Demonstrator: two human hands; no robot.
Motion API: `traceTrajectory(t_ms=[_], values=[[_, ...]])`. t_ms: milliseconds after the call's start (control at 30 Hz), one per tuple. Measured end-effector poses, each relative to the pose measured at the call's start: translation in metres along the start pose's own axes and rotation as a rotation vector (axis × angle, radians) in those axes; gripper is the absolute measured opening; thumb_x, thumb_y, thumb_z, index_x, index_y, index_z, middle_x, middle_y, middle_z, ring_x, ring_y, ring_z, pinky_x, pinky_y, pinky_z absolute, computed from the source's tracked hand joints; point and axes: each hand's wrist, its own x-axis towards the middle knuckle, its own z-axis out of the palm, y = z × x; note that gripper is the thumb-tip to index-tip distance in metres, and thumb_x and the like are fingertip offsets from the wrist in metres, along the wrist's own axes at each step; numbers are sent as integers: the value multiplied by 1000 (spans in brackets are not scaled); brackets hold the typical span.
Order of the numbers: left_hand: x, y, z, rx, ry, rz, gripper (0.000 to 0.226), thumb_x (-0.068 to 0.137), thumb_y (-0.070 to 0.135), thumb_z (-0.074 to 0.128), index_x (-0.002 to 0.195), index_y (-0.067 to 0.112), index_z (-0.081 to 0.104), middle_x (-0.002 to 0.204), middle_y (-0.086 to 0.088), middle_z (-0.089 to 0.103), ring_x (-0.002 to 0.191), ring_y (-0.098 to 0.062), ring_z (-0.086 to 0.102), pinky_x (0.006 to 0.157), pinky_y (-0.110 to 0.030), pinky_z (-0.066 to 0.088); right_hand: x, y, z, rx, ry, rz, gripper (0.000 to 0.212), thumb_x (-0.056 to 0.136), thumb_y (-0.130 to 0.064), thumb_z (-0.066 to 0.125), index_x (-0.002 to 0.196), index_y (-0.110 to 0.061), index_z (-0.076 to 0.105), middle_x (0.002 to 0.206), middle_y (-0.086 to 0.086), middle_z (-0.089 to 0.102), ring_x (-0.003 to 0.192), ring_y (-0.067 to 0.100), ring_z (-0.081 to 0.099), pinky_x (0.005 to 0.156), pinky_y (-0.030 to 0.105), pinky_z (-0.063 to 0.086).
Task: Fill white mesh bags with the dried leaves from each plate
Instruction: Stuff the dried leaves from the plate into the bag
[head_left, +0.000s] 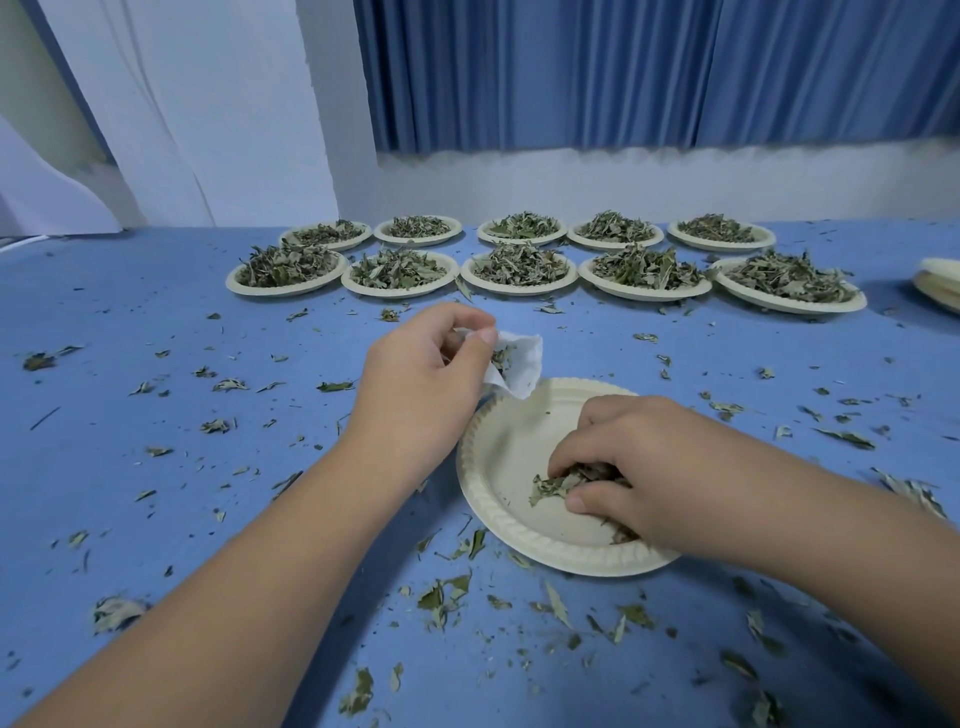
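Head view, right hand (639, 462) gripping leaves (556, 483) on plate (509, 447)

Blue tablecloth (156, 467), cream plates (498, 467), green-grey dried leaves (519, 265), white mesh bag (522, 358)

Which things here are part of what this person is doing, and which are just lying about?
Part of the job: left hand pinching the white mesh bag; right hand gathering dried leaves on the near plate; ten full plates behind.
Just lying about: leaf scraps on the blue tablecloth; stacked plates at the right edge; blue curtain.
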Motion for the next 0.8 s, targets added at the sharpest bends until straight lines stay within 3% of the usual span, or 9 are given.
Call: traceTrajectory(t_ms=[100, 233, 300, 400, 500, 600, 667, 733, 800], values=[[-1, 2, -1, 92, -14, -23, 11, 92, 32, 63, 99, 32, 54, 63, 9, 56, 55, 1, 54, 51, -8, 38, -2, 1, -2, 13, 9, 11, 36, 88, -48, 59, 124, -44, 53, 104, -20, 38, 96, 4, 44, 83, 27, 44], [-2, 8, -3, 409, -39, -45, 33, 91, 49, 55, 72, 23, 49, 60, 7, 52, 55, -9, 52, 48, -26, 32, -5, 3, -6, -22, 10, 65, 46, 83, -61, 56, 126, -47, 47, 106, -20, 32, 93, 6, 49, 82, 32, 48], [-5, 11, -2, 518, -110, -85, 50, 91, 56, 47, 58, 19, 46, 51, 7, 45, 47, -10, 45, 46, -26, 26, -6, 2, -5, -48, -7, 93, 45, 86, -62, 51, 127, -45, 48, 108, -17, 34, 93, 9, 52, 82, 34, 48], [-9, 14, 0, 574, -213, -149, 55, 89, 61, 46, 54, 19, 41, 48, 9, 43, 42, -7, 42, 44, -23, 27, -5, -1, -3, -56, -24, 88, 37, 90, -55, 51, 123, -39, 54, 106, -12, 40, 97, 13, 52, 84, 36, 48], [-8, 14, -2, 596, -306, -186, 49, 87, 56, 48, 57, 17, 45, 47, 8, 43, 38, -8, 39, 43, -21, 30, -3, -6, -3, -61, -19, 66, 29, 93, -47, 52, 115, -32, 62, 103, -9, 46, 96, 15, 53, 83, 37, 49], [-8, 17, -4, 537, -374, -208, 47, 78, 56, 42, 74, 12, 61, 65, -6, 59, 52, -15, 46, 49, -25, 37, -3, -10, -3, -99, -14, 44, 28, 96, -42, 49, 109, -24, 65, 101, -6, 49, 94, 16, 55, 82, 36, 49], [-8, 19, -4, 460, -354, -230, 50, 79, 52, 44, 75, 7, 64, 69, -5, 69, 49, -11, 50, 45, -19, 38, -3, -11, -2, -120, -4, 31, 30, 97, -41, 46, 106, -20, 66, 101, -5, 50, 95, 16, 55, 81, 35, 48], [-5, 17, -5, 417, -291, -220, 34, 88, 39, 50, 72, 13, 65, 53, 8, 65, 40, 0, 49, 36, -12, 32, -3, -11, -1, -129, 14, 16, 32, 97, -41, 45, 104, -19, 67, 99, -6, 49, 94, 15, 54, 79, 34, 48], [-3, 16, -6, 402, -226, -178, 32, 90, 29, 53, 73, 6, 67, 38, 15, 53, 36, 3, 46, 35, -11, 31, -3, -10, 0, -119, 46, 3, 33, 97, -41, 45, 103, -18, 68, 97, -5, 50, 93, 15, 55, 78, 34, 49]])
